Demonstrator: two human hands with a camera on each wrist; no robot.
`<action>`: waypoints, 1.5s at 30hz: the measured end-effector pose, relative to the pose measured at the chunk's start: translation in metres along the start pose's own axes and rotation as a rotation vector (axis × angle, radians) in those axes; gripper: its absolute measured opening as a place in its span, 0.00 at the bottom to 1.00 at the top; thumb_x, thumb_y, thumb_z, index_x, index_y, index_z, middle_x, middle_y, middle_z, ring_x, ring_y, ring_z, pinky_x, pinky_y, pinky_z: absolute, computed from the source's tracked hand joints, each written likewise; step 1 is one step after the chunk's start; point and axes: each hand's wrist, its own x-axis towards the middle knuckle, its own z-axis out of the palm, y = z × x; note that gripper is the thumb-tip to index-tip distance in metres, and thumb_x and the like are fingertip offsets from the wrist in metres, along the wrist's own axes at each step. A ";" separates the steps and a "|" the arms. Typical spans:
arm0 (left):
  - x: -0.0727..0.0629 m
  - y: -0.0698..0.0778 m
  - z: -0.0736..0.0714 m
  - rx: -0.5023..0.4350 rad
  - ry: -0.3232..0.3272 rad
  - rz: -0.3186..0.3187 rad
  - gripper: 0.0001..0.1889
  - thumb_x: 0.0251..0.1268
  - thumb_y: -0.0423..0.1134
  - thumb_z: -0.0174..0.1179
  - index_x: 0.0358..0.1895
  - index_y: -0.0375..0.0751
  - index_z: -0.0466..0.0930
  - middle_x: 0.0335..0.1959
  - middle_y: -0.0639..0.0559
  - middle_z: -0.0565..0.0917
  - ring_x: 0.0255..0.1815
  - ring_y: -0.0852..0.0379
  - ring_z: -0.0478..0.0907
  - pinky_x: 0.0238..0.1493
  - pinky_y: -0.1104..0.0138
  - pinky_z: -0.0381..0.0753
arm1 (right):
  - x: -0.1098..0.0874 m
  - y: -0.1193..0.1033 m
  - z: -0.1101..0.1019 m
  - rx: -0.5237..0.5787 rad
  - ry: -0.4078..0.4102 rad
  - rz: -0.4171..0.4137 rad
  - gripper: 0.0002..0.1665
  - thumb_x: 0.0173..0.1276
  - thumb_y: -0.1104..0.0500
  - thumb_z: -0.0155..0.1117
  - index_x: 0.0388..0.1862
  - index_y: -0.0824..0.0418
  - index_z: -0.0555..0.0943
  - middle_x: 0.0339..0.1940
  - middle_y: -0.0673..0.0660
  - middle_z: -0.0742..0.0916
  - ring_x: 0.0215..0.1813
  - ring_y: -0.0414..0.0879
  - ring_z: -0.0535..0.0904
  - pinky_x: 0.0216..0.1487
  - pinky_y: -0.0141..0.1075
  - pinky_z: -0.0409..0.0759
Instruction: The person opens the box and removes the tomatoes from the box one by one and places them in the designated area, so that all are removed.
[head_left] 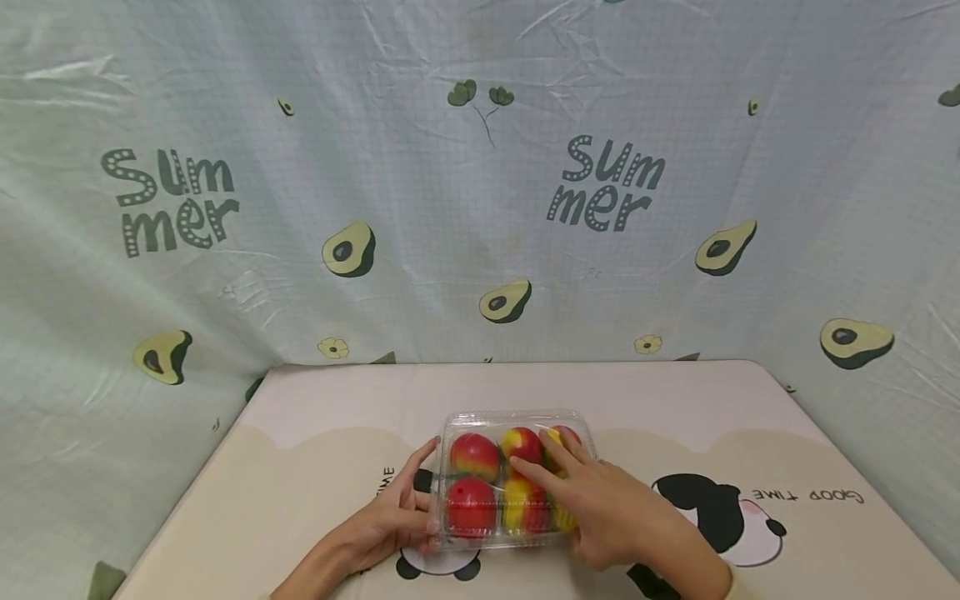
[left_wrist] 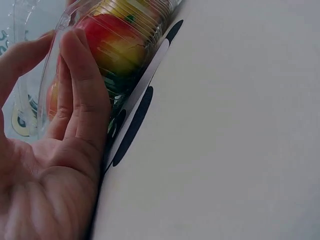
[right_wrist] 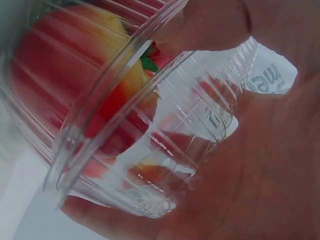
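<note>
A clear plastic clamshell box (head_left: 517, 542) lies on the table, holding several round red-and-yellow fruits (head_left: 474, 507) in two rows. Its lid lies over the fruits in the head view. My left hand (head_left: 390, 521) grips the box's left side, fingertips at the rim; in the left wrist view, fingers (left_wrist: 82, 90) lie along the ribbed wall beside a fruit (left_wrist: 112, 45). Over the right part, my right hand (head_left: 607, 508) spreads its fingers across the lid and grips that side. Close up in the right wrist view are the doubled rim and a fruit (right_wrist: 65, 70) with a green leaf.
The tabletop (head_left: 315, 467) has a pale cover printed with panda figures (head_left: 720, 517) and lettering. Behind and at both sides hangs a light curtain (head_left: 420, 167) printed with avocados and "summer".
</note>
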 end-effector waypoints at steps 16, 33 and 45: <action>0.003 -0.001 0.001 0.040 0.039 0.068 0.53 0.69 0.28 0.57 0.82 0.67 0.30 0.32 0.57 0.82 0.29 0.61 0.83 0.36 0.67 0.85 | 0.001 0.003 0.003 -0.014 0.032 -0.023 0.67 0.45 0.64 0.74 0.83 0.33 0.57 0.86 0.61 0.59 0.83 0.73 0.53 0.62 0.64 0.79; 0.006 0.000 0.008 0.142 0.158 0.122 0.50 0.67 0.30 0.63 0.80 0.52 0.36 0.26 0.60 0.82 0.22 0.67 0.75 0.27 0.73 0.79 | 0.003 0.006 0.001 -0.048 0.045 -0.059 0.63 0.47 0.60 0.76 0.82 0.34 0.61 0.84 0.59 0.64 0.84 0.68 0.55 0.61 0.60 0.81; 0.007 -0.001 0.008 0.213 0.217 0.090 0.53 0.64 0.29 0.64 0.82 0.54 0.36 0.20 0.62 0.80 0.16 0.67 0.74 0.19 0.75 0.73 | 0.004 0.008 0.000 -0.170 0.084 -0.101 0.55 0.51 0.54 0.74 0.80 0.46 0.66 0.81 0.59 0.70 0.74 0.61 0.75 0.56 0.53 0.86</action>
